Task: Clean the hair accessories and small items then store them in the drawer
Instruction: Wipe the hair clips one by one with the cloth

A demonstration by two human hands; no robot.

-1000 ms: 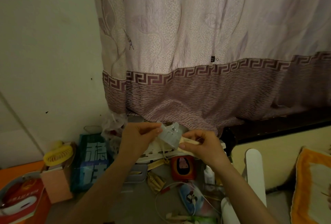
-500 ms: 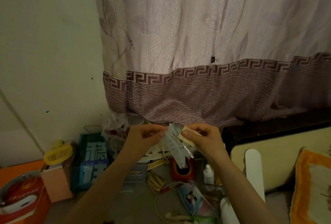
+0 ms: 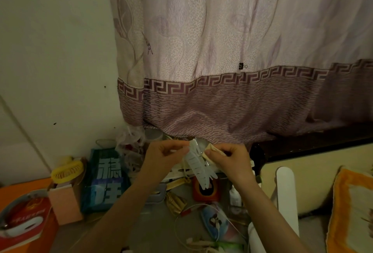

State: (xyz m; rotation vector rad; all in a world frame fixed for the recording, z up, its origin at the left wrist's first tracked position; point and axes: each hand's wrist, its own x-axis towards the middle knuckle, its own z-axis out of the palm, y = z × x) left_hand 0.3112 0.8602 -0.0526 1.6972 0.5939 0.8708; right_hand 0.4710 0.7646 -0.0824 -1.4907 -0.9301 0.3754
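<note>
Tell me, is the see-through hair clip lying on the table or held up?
Held up. The left hand pinches the clear hair clip at its top; its teeth hang down above the cluttered table. The right hand holds a small cloth against it.

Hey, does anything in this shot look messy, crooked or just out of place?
Yes. A small black binder clip is clipped onto the pink patterned curtain, an odd spot for it. Below, a thin white cable lies in loose loops among clutter on the grey desk. The clear plastic claw hair clip in both hands looks intact.

Pale wall (image 3: 50, 50), mauve curtain (image 3: 232, 40)
</note>
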